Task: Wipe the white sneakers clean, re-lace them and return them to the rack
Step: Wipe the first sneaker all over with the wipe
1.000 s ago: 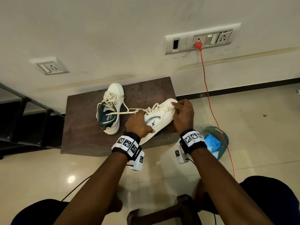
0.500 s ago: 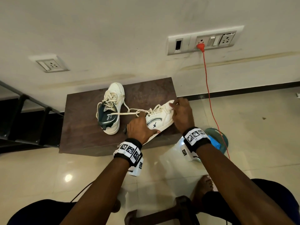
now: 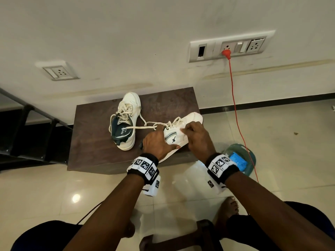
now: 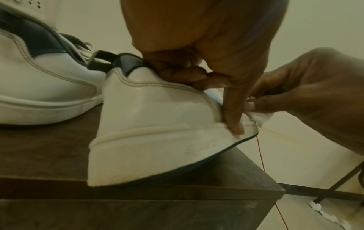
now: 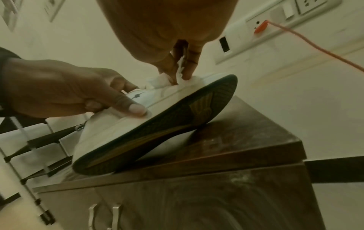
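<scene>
Head view: right hand (image 3: pixel 198 140) pinched wipe (image 5: pixel 178 77), slid back from toe toward midfoot.
Left hand (image 3: pixel 157 142): still gripped shoe (image 3: pixel 181 134) heel.

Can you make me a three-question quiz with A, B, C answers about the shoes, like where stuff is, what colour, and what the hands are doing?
1. Where do the two sneakers sit?
A. on the brown cabinet
B. on the floor
C. on the black rack

2. What colour is the plug in the wall socket?
A. blue
B. red
C. green

3. What is the right hand doing?
A. hanging loose
B. tying a bow
C. pressing a white wipe on the tilted sneaker

Answers: 1 A, both sneakers rest on the brown cabinet. 2 B, the red plug and its cord hang from the socket. 3 C, the right hand pinches a white wipe against the tilted sneaker, while the left hand steadies it.
</scene>
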Motion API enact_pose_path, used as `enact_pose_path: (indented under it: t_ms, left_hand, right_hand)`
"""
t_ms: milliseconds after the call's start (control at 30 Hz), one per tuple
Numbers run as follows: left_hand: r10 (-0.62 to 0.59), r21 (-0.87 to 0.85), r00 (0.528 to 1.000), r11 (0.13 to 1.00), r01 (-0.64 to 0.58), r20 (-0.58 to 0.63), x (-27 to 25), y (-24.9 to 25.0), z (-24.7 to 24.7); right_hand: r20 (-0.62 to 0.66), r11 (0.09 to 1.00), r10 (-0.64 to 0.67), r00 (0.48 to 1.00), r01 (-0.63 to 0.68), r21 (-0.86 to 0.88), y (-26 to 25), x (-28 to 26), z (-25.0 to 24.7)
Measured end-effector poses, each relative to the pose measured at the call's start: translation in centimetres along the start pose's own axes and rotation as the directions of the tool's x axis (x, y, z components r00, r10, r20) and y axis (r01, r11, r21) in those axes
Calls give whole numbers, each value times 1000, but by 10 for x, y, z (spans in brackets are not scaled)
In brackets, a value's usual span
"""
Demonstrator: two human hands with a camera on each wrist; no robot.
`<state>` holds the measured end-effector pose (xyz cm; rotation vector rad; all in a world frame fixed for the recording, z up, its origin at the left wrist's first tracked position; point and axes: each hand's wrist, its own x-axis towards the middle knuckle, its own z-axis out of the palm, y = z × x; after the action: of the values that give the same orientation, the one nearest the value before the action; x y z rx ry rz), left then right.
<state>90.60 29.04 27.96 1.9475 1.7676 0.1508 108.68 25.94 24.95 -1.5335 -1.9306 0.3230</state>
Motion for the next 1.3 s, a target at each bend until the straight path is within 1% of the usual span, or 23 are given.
enact_pose_path:
  t_ms: [33, 67, 100, 167, 200, 233, 300, 367, 433, 500, 533, 600, 667, 700, 733, 767, 833, 900, 933, 967, 1067, 1167, 1300]
  left_hand:
    - [3, -3, 1000, 1000, -3, 3, 1, -1, -1]
    - [4, -3, 1000, 1000, -4, 9, 3, -2, -2]
    - [5, -3, 1000, 1000, -5, 15, 4, -3, -3]
    - [-2, -16, 1000, 1000, 2, 24, 6, -6, -4]
    - [-4, -24, 1000, 1000, 5, 27, 8, -7, -5]
    - [-6, -33, 999, 999, 7, 34, 9, -8, -7]
    - [-9, -50, 999, 999, 12, 48, 13, -9, -9]
    - [-11, -65, 998, 998, 15, 61, 16, -11, -11]
    - [-12, -79, 998, 997, 17, 61, 18, -13, -13]
    - [-14, -90, 998, 996, 20, 64, 20, -14, -15]
    - [-13, -93, 998, 995, 19, 67, 21, -15, -16]
    - [-8, -81, 997, 997, 13, 71, 23, -16, -20]
    - [-7, -70, 997, 997, 13, 75, 23, -18, -22]
    - [-8, -80, 997, 997, 14, 77, 24, -18, -24]
    - [-11, -96, 997, 995, 19, 82, 25, -18, -25]
    - [-17, -112, 996, 993, 27, 91, 27, -18, -26]
    - [-23, -120, 994, 992, 37, 110, 31, -20, -28]
    - [-22, -114, 990, 993, 38, 139, 33, -21, -31]
    - [-18, -120, 988, 992, 36, 151, 34, -23, -30]
    - [-9, -130, 988, 991, 30, 157, 35, -24, -30]
    - [30, -131, 986, 991, -9, 163, 38, -29, -27]
    - [29, -126, 985, 992, -7, 170, 38, -29, -26]
    - [40, -110, 988, 994, -24, 151, 34, -27, -23]
  right_hand:
    - [11, 1000, -19, 1000, 19, -2, 1, -3, -2]
    - [-12, 1000, 0, 1000, 0, -21, 7, -1, -5]
    - [-54, 998, 59, 997, -61, -30, 16, 2, -9]
    - [-151, 972, 228, 962, -233, -16, 32, 13, -16]
    - [-183, 957, 284, 941, -288, 0, 36, 16, -17]
    - [-194, 952, 304, 933, -306, 20, 35, 16, -17]
    - [-195, 958, 285, 938, -282, 45, 22, 8, -11]
    - [-189, 957, 285, 940, -268, 106, 2, -8, -3]
    - [-161, 965, 243, 957, -222, 142, -16, -23, 6]
    - [-124, 978, 176, 977, -158, 139, -19, -27, 10]
    - [-124, 978, 166, 978, -147, 145, -13, -23, 8]
    - [-181, 966, 229, 956, -201, 160, 2, -8, 2]
    - [-238, 933, 349, 906, -313, 177, 15, 6, -7]
    - [-245, 922, 381, 891, -349, 167, 16, 10, -7]
    - [-244, 924, 379, 893, -351, 151, 12, 11, -5]
    - [-241, 932, 359, 902, -333, 139, 4, 9, -1]
    - [-218, 960, 266, 939, -238, 144, -18, -1, 12]
    - [-138, 985, 142, 980, -125, 122, -42, -18, 27]
    - [-105, 992, 91, 990, -81, 93, -49, -25, 35]
    - [-82, 995, 73, 994, -67, 80, -52, -27, 39]
    - [-86, 990, 121, 989, -115, 76, -33, -16, 37]
    - [-152, 987, 158, 976, -156, 26, -7, 4, 15]
    - [-215, 952, 287, 934, -302, -42, 20, 40, -2]
